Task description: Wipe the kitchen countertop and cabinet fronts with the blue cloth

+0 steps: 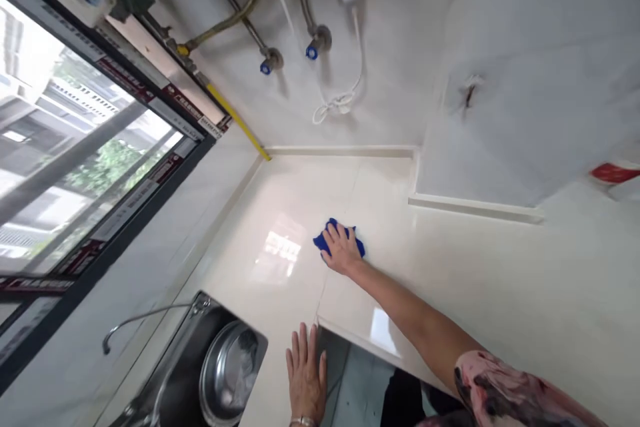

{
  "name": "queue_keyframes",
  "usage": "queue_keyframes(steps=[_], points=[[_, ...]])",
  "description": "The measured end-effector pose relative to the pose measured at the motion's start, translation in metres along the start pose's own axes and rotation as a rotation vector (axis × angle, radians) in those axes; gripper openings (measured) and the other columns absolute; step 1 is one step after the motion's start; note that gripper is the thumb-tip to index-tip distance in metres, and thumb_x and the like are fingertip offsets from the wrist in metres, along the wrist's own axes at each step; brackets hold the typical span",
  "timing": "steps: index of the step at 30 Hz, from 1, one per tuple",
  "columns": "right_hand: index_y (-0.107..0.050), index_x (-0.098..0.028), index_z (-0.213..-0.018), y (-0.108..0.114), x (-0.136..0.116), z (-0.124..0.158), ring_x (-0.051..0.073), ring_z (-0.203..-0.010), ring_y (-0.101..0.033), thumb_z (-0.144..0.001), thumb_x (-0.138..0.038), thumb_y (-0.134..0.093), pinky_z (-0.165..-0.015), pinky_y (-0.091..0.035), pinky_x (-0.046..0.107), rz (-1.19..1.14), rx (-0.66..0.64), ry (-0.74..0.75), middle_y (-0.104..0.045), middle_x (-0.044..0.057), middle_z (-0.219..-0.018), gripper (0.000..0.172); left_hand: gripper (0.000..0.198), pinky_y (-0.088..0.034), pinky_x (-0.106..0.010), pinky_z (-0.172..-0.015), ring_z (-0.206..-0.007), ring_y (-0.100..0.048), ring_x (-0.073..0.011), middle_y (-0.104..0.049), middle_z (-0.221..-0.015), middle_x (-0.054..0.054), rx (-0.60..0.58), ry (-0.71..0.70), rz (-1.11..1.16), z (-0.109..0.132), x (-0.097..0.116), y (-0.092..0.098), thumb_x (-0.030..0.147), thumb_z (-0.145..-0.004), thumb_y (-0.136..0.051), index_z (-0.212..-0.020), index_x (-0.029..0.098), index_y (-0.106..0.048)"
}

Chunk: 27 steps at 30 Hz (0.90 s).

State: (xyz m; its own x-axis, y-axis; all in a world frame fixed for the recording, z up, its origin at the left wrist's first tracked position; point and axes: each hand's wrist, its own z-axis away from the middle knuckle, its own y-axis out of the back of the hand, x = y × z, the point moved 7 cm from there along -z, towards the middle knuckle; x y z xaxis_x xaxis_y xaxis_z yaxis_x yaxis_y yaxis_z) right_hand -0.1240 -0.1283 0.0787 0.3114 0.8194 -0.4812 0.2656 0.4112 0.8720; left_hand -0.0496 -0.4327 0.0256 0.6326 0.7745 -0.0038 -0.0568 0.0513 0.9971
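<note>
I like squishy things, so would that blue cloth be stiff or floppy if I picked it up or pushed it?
Probably floppy: the blue cloth looks crumpled, with uneven edges. It's likely light, being only a little wider than the right hand on it, though I can't tell if it's wet. Pushed, it might slide, since the countertop looks smooth and shiny.

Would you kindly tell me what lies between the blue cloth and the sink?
In the head view, glossy cream countertop lies between the blue cloth and the sink, with a bright reflection on it.
</note>
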Motion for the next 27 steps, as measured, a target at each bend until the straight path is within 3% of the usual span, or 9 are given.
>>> queue_keyframes(steps=[4,7,10,12,15,18,21,24,27], points=[[-0.053,-0.018,-0.148,-0.040,-0.085,0.051,0.038,-0.146,-0.032,-0.095,-0.043,-0.058,-0.121,-0.018,0.064,-0.142,-0.109,0.368,-0.043,0.013,-0.162,0.059,0.056,-0.025,-0.061,-0.126,-0.158,-0.011,-0.0305,-0.018,-0.169,-0.008,-0.068,0.069,0.016,0.029,-0.014,0.001,0.034,-0.107,-0.018,-0.159,0.019,-0.031],[-0.058,-0.022,-0.143,-0.043,-0.107,0.109,0.033,-0.142,-0.038,-0.094,-0.040,-0.058,-0.123,-0.021,0.058,-0.227,-0.155,0.540,-0.051,0.008,-0.156,0.052,0.057,-0.024,-0.066,-0.125,-0.157,-0.013,-0.0354,-0.022,-0.167,-0.014,-0.062,0.093,0.030,0.025,-0.009,-0.001,0.036,-0.106,-0.022,-0.156,0.014,-0.038],[-0.059,-0.027,-0.143,-0.030,-0.081,0.157,0.030,-0.141,-0.041,-0.091,-0.036,-0.060,-0.123,-0.026,0.053,-0.236,-0.143,0.582,-0.054,0.006,-0.153,0.052,0.056,-0.024,-0.066,-0.125,-0.157,-0.015,-0.0356,-0.024,-0.167,-0.012,-0.015,0.074,0.059,0.022,-0.004,-0.003,0.038,-0.105,-0.030,-0.155,0.016,-0.042],[-0.060,-0.031,-0.143,-0.020,-0.040,0.177,0.030,-0.141,-0.043,-0.090,-0.033,-0.059,-0.122,-0.028,0.052,-0.184,-0.122,0.521,-0.055,0.005,-0.152,0.053,0.057,-0.025,-0.065,-0.125,-0.158,-0.014,-0.0341,-0.022,-0.168,-0.009,0.030,0.049,0.084,0.023,-0.003,-0.003,0.038,-0.104,-0.035,-0.159,0.022,-0.035],[-0.061,-0.033,-0.144,-0.001,0.037,0.190,0.031,-0.139,-0.047,-0.092,-0.036,-0.052,-0.118,-0.035,0.052,-0.021,-0.007,0.302,-0.056,0.007,-0.151,0.053,0.059,-0.031,-0.063,-0.124,-0.157,-0.016,-0.0329,-0.021,-0.169,-0.006,0.075,-0.047,0.105,0.030,-0.010,-0.003,0.036,-0.103,-0.037,-0.161,0.027,-0.028],[-0.059,-0.029,-0.145,0.026,0.100,0.187,0.033,-0.135,-0.050,-0.097,-0.040,-0.043,-0.112,-0.040,0.054,0.169,0.192,0.004,-0.057,0.010,-0.149,0.052,0.056,-0.034,-0.062,-0.122,-0.157,-0.019,-0.0335,-0.023,-0.168,-0.005,0.088,-0.029,0.127,0.046,-0.042,-0.004,0.035,-0.104,-0.033,-0.160,0.028,-0.033],[-0.055,-0.022,-0.148,0.042,0.118,0.161,0.038,-0.133,-0.048,-0.098,-0.041,-0.041,-0.106,-0.040,0.061,0.326,0.343,-0.259,-0.054,0.016,-0.150,0.055,0.058,-0.028,-0.065,-0.124,-0.158,-0.013,-0.0357,-0.023,-0.168,-0.006,0.088,0.183,0.169,0.078,-0.101,-0.013,0.043,-0.104,-0.031,-0.158,0.024,-0.037],[-0.054,-0.015,-0.147,0.033,0.087,0.109,0.042,-0.131,-0.045,-0.099,-0.043,-0.041,-0.101,-0.039,0.066,0.390,0.406,-0.377,-0.053,0.022,-0.149,0.057,0.062,-0.024,-0.066,-0.125,-0.158,-0.015,-0.0348,-0.020,-0.169,-0.007,0.068,0.358,0.207,0.123,-0.153,-0.027,0.048,-0.104,-0.024,-0.157,0.020,-0.038],[-0.053,-0.014,-0.148,-0.002,0.021,0.054,0.042,-0.132,-0.042,-0.098,-0.041,-0.042,-0.103,-0.037,0.065,0.376,0.361,-0.321,-0.052,0.022,-0.150,0.058,0.065,-0.027,-0.067,-0.123,-0.157,-0.021,-0.0348,-0.025,-0.168,-0.008,0.076,0.472,0.198,0.167,-0.185,-0.036,0.050,-0.103,-0.018,-0.155,0.019,-0.043]])
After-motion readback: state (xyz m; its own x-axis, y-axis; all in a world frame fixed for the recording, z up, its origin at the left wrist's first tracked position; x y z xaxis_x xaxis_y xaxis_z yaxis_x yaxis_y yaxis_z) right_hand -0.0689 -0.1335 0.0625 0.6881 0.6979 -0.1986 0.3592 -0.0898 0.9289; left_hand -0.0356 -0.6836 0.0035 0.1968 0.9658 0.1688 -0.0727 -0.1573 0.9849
